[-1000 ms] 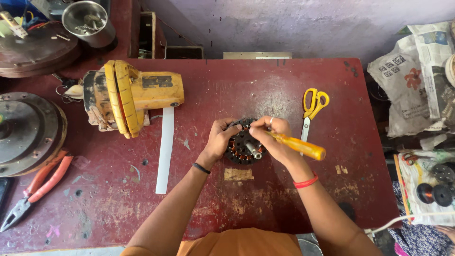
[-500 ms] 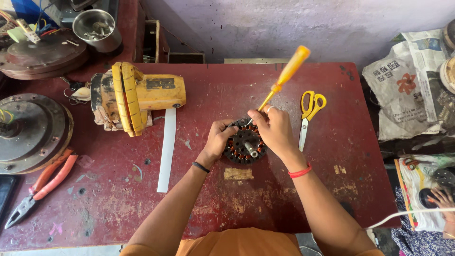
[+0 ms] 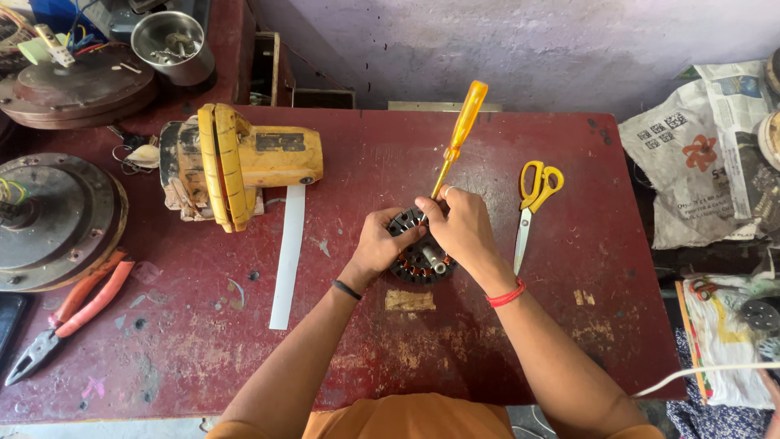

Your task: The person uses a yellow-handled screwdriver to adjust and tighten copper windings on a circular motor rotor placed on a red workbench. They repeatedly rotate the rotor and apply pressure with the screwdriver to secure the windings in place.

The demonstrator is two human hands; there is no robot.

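Note:
A round motor stator (image 3: 422, 258) with copper windings lies on the red table (image 3: 341, 341). My left hand (image 3: 380, 244) grips its left rim. My right hand (image 3: 461, 228) holds a yellow-handled screwdriver (image 3: 458, 136) by the shaft, handle pointing up and away, tip down at the stator's top edge. My hands cover much of the stator.
Yellow-handled scissors (image 3: 533, 203) lie right of my hands. A yellow power tool (image 3: 236, 162) and a white strip (image 3: 288, 256) sit to the left, red pliers (image 3: 73, 309) and a round metal fan housing (image 3: 49, 219) further left. Newspaper bundles (image 3: 699, 154) lie off the table's right edge.
The screwdriver swung from lying out to the right to standing handle-up over the stator. My left hand stays on the stator.

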